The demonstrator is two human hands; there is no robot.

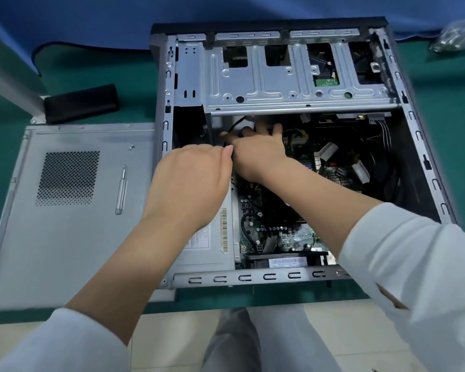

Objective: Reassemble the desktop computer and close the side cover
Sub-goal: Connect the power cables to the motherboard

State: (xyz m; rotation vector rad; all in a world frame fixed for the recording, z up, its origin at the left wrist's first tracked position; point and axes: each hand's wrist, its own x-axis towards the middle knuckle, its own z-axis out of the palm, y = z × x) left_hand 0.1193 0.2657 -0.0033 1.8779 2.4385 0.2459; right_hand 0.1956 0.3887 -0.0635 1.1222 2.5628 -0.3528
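Left hand [191,183] closed, right hand [258,154] gripping black cable [235,124] inside open computer case [424,146]; side cover [73,237] left.

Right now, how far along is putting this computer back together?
Midway. The motherboard sits inside the open case. Both hands, left hand and right hand, work a black cable under the drive cage. Still off: the side cover, with screwdriver and screws on it.

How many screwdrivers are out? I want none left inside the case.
1: the screwdriver lies on the side cover, left of the case. Hands and cables may hide others.
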